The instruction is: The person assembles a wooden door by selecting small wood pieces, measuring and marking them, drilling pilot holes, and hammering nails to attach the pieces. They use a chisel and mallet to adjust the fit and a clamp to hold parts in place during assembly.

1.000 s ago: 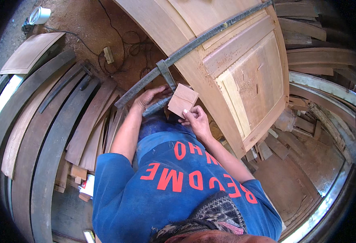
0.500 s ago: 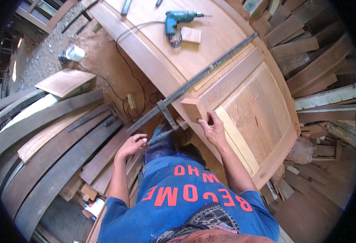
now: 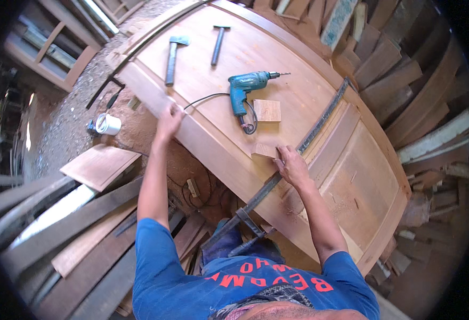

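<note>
My right hand [image 3: 294,167] grips a small wooden block [image 3: 265,150] just above the panelled wooden door [image 3: 208,128], close to the dark bar clamp [image 3: 320,125] lying across it. At the door's near left edge, my left hand [image 3: 169,121] has its fingers closed where the drill's black cable [image 3: 205,98] meets them. The teal power drill [image 3: 248,88] lies on its side on the door, its bit pointing right. A second wooden block [image 3: 267,110] rests beside the drill's handle. The clamp's screw handle [image 3: 243,246] hangs past the door's edge by my legs.
A hatchet [image 3: 171,61] and a hammer [image 3: 219,45] lie on the door's far part. Another bar clamp [image 3: 118,80] spans its far end. Long boards [image 3: 85,234] are stacked at left, wood offcuts [image 3: 378,69] at right. A white bucket [image 3: 108,124] stands on the ground.
My right hand has carried the block away from the door's near edge, past the clamp bar toward the drill. My left hand has reached forward from beside the clamp handle to the cable.
</note>
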Demonstrator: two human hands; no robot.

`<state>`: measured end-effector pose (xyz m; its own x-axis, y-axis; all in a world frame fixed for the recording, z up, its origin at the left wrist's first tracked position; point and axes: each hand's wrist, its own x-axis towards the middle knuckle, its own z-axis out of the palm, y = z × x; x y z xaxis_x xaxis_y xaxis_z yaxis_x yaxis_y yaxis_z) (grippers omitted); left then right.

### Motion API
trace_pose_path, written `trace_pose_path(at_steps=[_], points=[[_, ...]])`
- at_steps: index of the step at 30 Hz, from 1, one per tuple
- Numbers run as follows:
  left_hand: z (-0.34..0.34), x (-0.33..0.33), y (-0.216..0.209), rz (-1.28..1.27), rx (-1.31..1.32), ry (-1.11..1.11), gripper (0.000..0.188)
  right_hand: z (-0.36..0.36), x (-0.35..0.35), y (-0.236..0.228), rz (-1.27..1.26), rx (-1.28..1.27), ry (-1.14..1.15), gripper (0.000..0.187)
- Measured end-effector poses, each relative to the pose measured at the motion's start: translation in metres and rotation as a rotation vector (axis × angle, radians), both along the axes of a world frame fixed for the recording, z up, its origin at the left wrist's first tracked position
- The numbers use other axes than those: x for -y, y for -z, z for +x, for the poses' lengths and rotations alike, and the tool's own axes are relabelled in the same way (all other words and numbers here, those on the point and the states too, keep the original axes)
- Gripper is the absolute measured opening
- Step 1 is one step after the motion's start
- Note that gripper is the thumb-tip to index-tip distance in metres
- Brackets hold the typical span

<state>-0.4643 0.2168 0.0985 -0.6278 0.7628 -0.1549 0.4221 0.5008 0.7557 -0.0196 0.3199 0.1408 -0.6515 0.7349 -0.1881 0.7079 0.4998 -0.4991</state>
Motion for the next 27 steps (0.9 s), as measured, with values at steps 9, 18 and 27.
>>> trace_pose_path(at_steps=[9,18,27], points=[[-0.125,-0.169,0.046,-0.427,-0.409,-0.163,0.053,-0.01,0.006,-0.03,-0.114,-0.127,0.311,0.056],[-0.022,-0.076,-0.04,0.091,0.485,0.092,0.027,-0.039,0.008,-0.059,-0.439,-0.35,0.366,0.05],[0.258,0.004,-0.13,-0.106,0.462,0.891,0.054,0.017,0.042,-0.083,-1.108,-1.587,1.124,0.022]])
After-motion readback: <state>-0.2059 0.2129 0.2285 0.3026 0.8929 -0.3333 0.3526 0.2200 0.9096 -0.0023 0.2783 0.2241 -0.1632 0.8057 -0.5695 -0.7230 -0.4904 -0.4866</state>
